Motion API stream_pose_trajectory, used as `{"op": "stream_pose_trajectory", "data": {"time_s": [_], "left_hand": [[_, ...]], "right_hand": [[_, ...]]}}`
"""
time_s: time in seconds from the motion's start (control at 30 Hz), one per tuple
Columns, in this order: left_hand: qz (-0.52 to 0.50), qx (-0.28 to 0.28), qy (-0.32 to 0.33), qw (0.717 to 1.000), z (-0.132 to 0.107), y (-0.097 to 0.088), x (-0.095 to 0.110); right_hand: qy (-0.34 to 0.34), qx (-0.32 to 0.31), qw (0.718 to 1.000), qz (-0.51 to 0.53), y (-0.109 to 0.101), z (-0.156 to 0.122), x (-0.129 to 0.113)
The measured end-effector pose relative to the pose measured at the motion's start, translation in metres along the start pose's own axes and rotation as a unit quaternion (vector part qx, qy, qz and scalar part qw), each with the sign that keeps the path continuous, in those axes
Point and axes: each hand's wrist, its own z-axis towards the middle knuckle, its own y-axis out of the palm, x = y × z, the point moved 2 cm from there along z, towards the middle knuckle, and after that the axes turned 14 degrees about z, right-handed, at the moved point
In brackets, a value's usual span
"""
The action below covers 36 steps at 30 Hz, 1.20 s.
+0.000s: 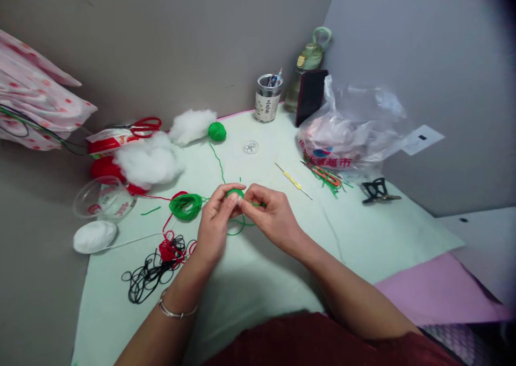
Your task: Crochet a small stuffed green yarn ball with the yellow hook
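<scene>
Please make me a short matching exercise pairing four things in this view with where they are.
Column one:
1. Small green piece
2. Red-handled scissors
3. Pens
4. Yellow-handled tool

Column two:
A. Standing in the can
B. Lying on the table, right of both hands
C. Between the left hand and right hand
D. On a red-and-white pack

Pairs: 1-C, 2-D, 3-A, 4-B
</scene>
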Motion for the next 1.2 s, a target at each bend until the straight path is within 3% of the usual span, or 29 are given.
{"op": "stream_pose_trajectory", "data": {"time_s": [0.1, 0.2, 0.37, 0.53, 0.7, 0.83, 0.93, 1.07, 1.2], "left_hand": [[0.01, -0.019, 0.015, 1.0, -0.001, 0.001, 0.002], [-0.006, -0.027, 0.004, 1.0, 0.0, 0.001, 0.004], [-0.002, 0.013, -0.005, 1.0, 0.003, -0.004, -0.005], [0.025, 0.041, 0.017, 0.999, 0.009, -0.007, -0.019], [0.028, 0.048, 0.022, 0.998, 0.011, -0.008, -0.011], [0.05, 0.065, 0.061, 0.995, 0.007, -0.005, 0.0], [0.061, 0.054, 0.078, 0.994, 0.004, -0.005, 0.006], [0.058, -0.001, 0.07, 0.996, 0.002, -0.009, 0.011], [0.018, -0.008, 0.061, 0.998, 0.002, -0.01, 0.009]], "right_hand": [[0.015, 0.015, 1.0, 0.013, -0.005, 0.001, -0.002], [-0.004, -0.017, 1.0, -0.021, -0.009, 0.001, -0.008], [-0.033, -0.095, 0.992, -0.078, -0.007, -0.005, -0.016], [-0.02, -0.081, 0.99, -0.111, 0.005, -0.01, -0.01], [0.041, -0.06, 0.997, 0.002, 0.003, -0.001, 0.001], [0.069, -0.055, 0.992, 0.086, -0.001, 0.006, 0.006], [0.065, -0.036, 0.992, 0.101, -0.001, 0.007, 0.007], [0.044, -0.001, 0.995, 0.09, 0.001, 0.005, 0.004], [0.041, -0.008, 0.994, 0.103, 0.001, 0.004, 0.002]]}}
